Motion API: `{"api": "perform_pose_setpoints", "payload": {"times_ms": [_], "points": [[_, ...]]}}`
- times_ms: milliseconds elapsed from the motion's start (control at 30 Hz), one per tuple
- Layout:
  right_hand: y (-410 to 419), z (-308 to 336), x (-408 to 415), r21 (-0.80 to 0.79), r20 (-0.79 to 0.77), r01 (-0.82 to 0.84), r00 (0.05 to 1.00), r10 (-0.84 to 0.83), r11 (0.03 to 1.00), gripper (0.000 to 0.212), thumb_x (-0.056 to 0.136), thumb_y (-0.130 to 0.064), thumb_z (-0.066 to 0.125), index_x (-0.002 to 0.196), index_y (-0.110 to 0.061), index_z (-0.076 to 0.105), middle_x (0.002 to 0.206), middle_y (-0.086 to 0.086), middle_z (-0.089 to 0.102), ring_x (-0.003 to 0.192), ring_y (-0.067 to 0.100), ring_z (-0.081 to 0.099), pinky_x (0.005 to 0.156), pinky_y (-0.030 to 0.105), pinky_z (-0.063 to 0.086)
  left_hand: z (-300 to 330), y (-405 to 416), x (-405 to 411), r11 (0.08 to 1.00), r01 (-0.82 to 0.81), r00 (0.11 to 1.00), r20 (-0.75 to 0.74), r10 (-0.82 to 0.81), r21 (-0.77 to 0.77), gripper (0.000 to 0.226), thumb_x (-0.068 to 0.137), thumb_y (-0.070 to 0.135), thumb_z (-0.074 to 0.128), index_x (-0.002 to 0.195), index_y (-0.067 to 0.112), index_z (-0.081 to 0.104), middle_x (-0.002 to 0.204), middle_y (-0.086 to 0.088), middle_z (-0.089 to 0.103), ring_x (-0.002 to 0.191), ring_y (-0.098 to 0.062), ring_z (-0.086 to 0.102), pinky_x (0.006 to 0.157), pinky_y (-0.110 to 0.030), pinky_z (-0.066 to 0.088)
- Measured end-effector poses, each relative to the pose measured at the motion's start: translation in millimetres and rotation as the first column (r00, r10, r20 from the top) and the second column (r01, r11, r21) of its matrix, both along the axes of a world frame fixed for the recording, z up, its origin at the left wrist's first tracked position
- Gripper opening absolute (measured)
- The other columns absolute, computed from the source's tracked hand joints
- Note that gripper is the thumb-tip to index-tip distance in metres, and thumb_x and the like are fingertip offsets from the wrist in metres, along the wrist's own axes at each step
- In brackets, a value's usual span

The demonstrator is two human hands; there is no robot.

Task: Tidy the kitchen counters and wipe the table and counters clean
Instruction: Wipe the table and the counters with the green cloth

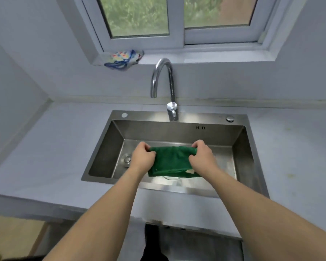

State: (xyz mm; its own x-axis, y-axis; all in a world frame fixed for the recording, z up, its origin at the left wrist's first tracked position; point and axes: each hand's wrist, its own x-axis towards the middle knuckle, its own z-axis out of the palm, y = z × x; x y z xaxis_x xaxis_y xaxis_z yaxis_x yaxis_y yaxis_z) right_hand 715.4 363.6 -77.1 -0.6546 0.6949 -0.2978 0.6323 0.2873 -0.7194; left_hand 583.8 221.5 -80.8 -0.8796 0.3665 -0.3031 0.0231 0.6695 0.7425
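A dark green cloth (171,162) hangs folded over the basin of a steel sink (119,132). My left hand (142,157) grips the cloth's left end and my right hand (202,157) grips its right end, fingers curled round the fabric. Both hands are above the sink's floor, in front of the chrome faucet (163,80). The cloth's lower edge droops toward the sink's near wall.
A pale counter (51,147) runs on both sides of the sink. The drain plug (127,160) lies left of my left hand. A colourful patterned cloth (123,59) lies on the window sill at the back. A round button (230,119) sits on the sink's back rim.
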Motion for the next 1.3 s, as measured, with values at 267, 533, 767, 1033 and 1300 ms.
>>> {"api": "perform_pose_setpoints", "payload": {"times_ms": [267, 533, 767, 1033, 1300], "points": [[-67.4, 3.3, -189.5, -0.027, -0.032, -0.140, 0.990, 0.139, 0.990, 0.024, 0.087, -0.003, 0.048, 0.106, -0.017, 0.047, 0.104, 0.002, 0.053, 0.082, 0.016, 0.051, 0.059, 0.026, 0.038, 7.3, -71.5, -185.7, 0.997, -0.054, 0.998, -0.040, 0.052, -0.056, 0.005, 0.086, 0.011, 0.056, 0.090, 0.013, 0.053, 0.089, -0.006, 0.060, 0.083, -0.021, 0.058, 0.065, -0.032, 0.046], [-70.5, 1.9, -327.2, -0.093, -0.078, -0.056, 0.996, 0.049, 0.994, 0.020, 0.091, -0.007, 0.048, 0.108, -0.018, 0.050, 0.104, 0.002, 0.055, 0.078, 0.013, 0.056, 0.060, 0.028, 0.049, 13.2, -76.1, -331.5, 0.995, -0.094, 0.995, 0.025, 0.095, -0.032, 0.009, 0.088, 0.008, 0.053, 0.096, 0.012, 0.054, 0.094, -0.006, 0.059, 0.087, -0.022, 0.058, 0.071, -0.033, 0.050], [-11.1, -20.8, -400.0, -0.050, 0.001, 0.108, 0.994, -0.108, 0.993, 0.035, 0.095, -0.009, 0.046, 0.130, -0.014, 0.045, 0.123, 0.005, 0.051, 0.073, 0.013, 0.056, 0.057, 0.029, 0.044, -10.1, -2.5, -409.1, 1.000, -0.010, 0.996, 0.088, 0.008, 0.020, 0.009, 0.089, 0.009, 0.056, 0.097, 0.012, 0.053, 0.090, -0.004, 0.057, 0.090, -0.024, 0.058, 0.072, -0.030, 0.048], [-1.2, -71.1, -425.1, 0.420, 0.275, -0.355, 0.927, 0.256, 0.835, 0.059, 0.093, -0.021, 0.049, 0.147, -0.006, 0.029, 0.154, 0.015, 0.024, 0.140, 0.031, 0.023, 0.115, 0.038, 0.022, -79.0, 12.3, -425.8, 0.753, 0.535, 0.624, -0.421, -0.658, -0.384, 0.049, 0.075, 0.000, 0.054, 0.124, -0.004, 0.058, 0.125, -0.024, 0.056, 0.109, -0.042, 0.056, 0.091, -0.047, 0.052], [-15.2, -101.4, -412.6, 0.336, 0.557, -0.619, 0.738, 0.381, 0.710, 0.064, 0.103, -0.034, 0.029, 0.152, -0.008, -0.003, 0.159, 0.017, -0.006, 0.148, 0.029, -0.004, 0.120, 0.037, 0.002, -97.2, -4.3, -389.1, 0.594, 0.519, 0.599, -0.234, -0.765, -0.614, 0.065, 0.096, 0.007, 0.038, 0.154, 0.010, 0.009, 0.161, -0.010, 0.003, 0.148, -0.025, -0.001, 0.118, -0.032, 0.013]]}}
